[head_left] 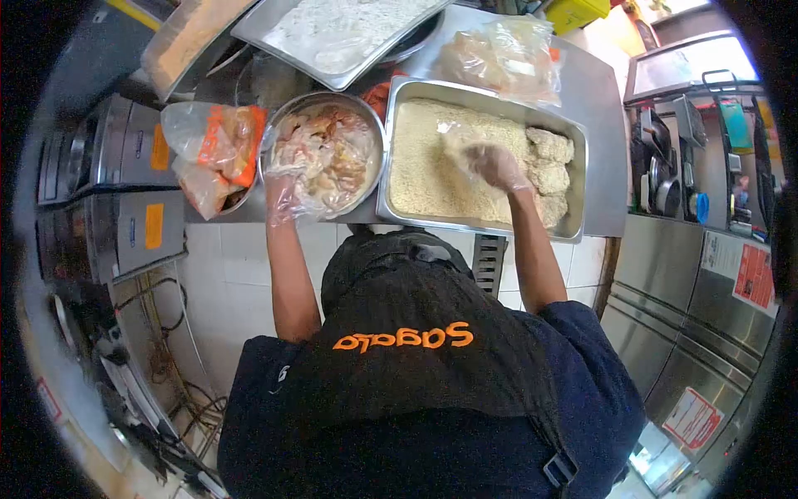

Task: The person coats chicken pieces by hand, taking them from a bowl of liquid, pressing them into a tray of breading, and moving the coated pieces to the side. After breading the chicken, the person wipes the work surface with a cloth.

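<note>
My left hand point(283, 193), in a clear plastic glove, reaches over the near left rim of a round metal bowl point(381, 176). Inside are pieces of raw chicken point(328, 154) in a pale wet coating; the glove and bowl contents hide these fingers. To the right, a deep steel tray point(482, 93) holds a bed of pale breadcrumbs point(424, 179). Over the crumbs is my gloved right hand point(496, 169), its fingers stretched leftward and the loose glove tip blurred. Several crumb-coated chicken pieces point(550, 176) sit in a column at the tray's right end.
Left of the bowl lies a plastic bag of chicken point(218, 150) with an orange label. Behind are a tray of white flour point(324, 37) and a container of orange-brown powder point(193, 41). A clear plastic bag point(507, 62) rests behind the crumb tray. Steel cabinets point(652, 266) flank the right.
</note>
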Demonstrator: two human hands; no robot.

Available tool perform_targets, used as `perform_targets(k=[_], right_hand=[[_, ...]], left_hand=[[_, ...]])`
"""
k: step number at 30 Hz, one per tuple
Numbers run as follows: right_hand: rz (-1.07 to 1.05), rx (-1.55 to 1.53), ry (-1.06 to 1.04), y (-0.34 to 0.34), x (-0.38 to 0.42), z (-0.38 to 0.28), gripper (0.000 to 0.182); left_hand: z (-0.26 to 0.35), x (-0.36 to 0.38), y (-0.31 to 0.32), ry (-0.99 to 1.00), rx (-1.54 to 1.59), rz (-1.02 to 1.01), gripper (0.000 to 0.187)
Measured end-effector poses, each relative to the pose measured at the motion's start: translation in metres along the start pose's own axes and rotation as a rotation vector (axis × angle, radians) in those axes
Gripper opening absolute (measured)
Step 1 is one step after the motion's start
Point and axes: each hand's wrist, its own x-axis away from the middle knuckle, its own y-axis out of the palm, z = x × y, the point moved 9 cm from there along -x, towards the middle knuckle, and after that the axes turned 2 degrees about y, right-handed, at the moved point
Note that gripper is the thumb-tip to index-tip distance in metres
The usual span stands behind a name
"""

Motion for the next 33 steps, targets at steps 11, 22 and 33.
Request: perform_targets(k=[11, 22, 33], right_hand=[[-0.629, -0.389, 0.165, 0.157, 0.002, -0.005, 0.060], [-0.238, -0.567, 0.430, 0.126, -0.072, 0.068, 0.048], [-0.172, -0.087, 0.243, 0.109, -0.128, 0.100, 0.028]], left_hand=[[-0.015, 0.001, -0.018, -0.108, 0.461, 0.107, 0.035], [0.017, 0.005, -0.001, -0.128, 0.378, -0.091, 0.038], [-0.041, -0.003, -0.032, -0.278, 0.361, 0.203, 0.030]])
